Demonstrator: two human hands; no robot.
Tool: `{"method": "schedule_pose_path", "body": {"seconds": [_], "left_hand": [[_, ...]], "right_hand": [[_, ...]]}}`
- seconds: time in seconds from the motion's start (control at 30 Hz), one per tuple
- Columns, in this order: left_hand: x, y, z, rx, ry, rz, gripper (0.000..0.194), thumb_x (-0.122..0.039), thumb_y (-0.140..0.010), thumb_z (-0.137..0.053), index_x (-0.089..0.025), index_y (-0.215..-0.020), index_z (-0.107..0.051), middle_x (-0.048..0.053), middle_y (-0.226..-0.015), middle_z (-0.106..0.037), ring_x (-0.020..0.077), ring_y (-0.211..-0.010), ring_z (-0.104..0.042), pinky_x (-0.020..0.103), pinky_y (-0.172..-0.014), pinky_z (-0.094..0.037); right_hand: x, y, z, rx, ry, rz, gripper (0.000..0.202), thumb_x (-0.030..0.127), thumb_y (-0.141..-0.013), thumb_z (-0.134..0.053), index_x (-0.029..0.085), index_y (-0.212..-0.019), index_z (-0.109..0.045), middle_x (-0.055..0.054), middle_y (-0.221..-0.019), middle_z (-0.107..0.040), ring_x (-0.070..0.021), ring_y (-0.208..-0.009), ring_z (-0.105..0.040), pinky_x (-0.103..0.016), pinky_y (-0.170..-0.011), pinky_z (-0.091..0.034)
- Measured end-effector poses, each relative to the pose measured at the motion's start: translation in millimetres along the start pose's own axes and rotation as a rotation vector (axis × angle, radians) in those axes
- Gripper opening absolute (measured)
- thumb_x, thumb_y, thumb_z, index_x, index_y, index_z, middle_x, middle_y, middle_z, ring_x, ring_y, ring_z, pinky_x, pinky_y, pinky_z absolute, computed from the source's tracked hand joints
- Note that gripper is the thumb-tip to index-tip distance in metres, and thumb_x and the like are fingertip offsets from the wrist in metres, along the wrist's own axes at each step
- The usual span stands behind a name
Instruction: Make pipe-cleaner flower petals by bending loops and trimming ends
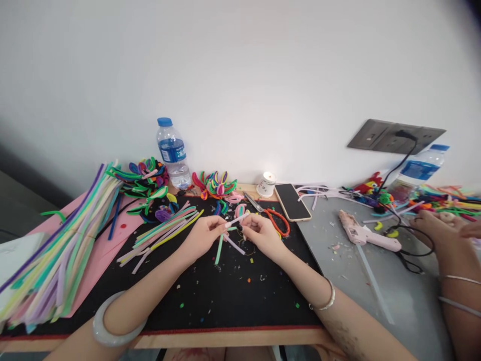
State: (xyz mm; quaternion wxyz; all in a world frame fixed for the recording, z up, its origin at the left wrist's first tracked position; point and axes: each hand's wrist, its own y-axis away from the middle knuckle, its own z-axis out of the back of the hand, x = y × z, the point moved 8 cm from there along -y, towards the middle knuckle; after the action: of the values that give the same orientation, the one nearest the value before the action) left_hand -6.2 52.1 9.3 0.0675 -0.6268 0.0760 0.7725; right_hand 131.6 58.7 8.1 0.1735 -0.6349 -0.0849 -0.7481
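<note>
Over the black mat (pixel 240 296), my left hand (pixel 206 234) pinches a pale pink pipe cleaner (pixel 236 220) between thumb and fingers. My right hand (pixel 263 236) is closed at its other end, with something small and black by the thumb. A green pipe cleaner (pixel 219 250) and a lilac pipe cleaner (pixel 236 245) stick out below my fingers; how they join is too small to tell. Just beyond my right hand lie scissors (pixel 278 221) with orange-red handles. A bundle of cut pastel pipe cleaners (pixel 161 235) rests left of my left hand.
Large pipe cleaner bundle (pixel 67 250) at left; finished looped pieces (pixel 214 184) and a water bottle (pixel 173 155) along the wall. A paper cup (pixel 266 184) stands beside a phone (pixel 293 202). At right are a corded glue gun (pixel 370 237) and another person's hand (pixel 436 228).
</note>
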Motion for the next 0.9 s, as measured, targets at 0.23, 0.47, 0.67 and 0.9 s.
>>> {"method": "schedule_pose_path", "body": {"seconds": [0.23, 0.47, 0.67, 0.9], "left_hand": [[5, -1, -2.8, 0.038, 0.124, 0.037, 0.029, -0.043, -0.074, -0.060, -0.014, -0.067, -0.062, -0.001, -0.058, -0.057, 0.0116, -0.052, -0.048, 0.022, -0.053, -0.034], [8, -3, 1.3, 0.034, 0.185, 0.033, 0.026, -0.039, -0.074, -0.062, -0.014, -0.068, -0.063, 0.001, -0.060, -0.061, 0.0127, -0.058, -0.053, 0.023, -0.060, -0.041], [23, -4, 10.2, -0.133, 0.411, 0.084, 0.025, -0.038, -0.071, -0.067, -0.013, -0.073, -0.062, 0.002, -0.068, -0.061, 0.0145, -0.067, -0.059, 0.029, -0.070, -0.049], [22, 1, 7.1, -0.193, 0.435, 0.052, 0.024, -0.037, -0.072, -0.065, -0.014, -0.079, -0.062, 0.001, -0.072, -0.060, 0.0147, -0.074, -0.059, 0.028, -0.069, -0.052]], "right_hand": [[24, 6, 2, -0.033, 0.280, 0.173, 0.028, 0.029, -0.087, -0.044, 0.019, -0.060, -0.044, 0.002, -0.057, -0.047, -0.0113, -0.054, -0.043, -0.024, -0.057, -0.033], [16, 2, 6, 0.004, 0.144, 0.098, 0.030, 0.036, -0.090, -0.036, 0.020, -0.067, -0.044, 0.003, -0.056, -0.043, -0.0105, -0.049, -0.037, -0.023, -0.051, -0.031], [42, 18, -1, -0.075, 0.577, 0.378, 0.013, 0.030, -0.082, -0.053, 0.020, -0.075, -0.051, 0.000, -0.066, -0.049, -0.0130, -0.059, -0.044, -0.024, -0.058, -0.032], [43, 30, -44, 0.082, 0.881, 0.538, 0.019, 0.036, -0.082, -0.053, 0.019, -0.073, -0.052, -0.001, -0.066, -0.055, -0.0122, -0.059, -0.048, -0.023, -0.055, -0.031]]}}
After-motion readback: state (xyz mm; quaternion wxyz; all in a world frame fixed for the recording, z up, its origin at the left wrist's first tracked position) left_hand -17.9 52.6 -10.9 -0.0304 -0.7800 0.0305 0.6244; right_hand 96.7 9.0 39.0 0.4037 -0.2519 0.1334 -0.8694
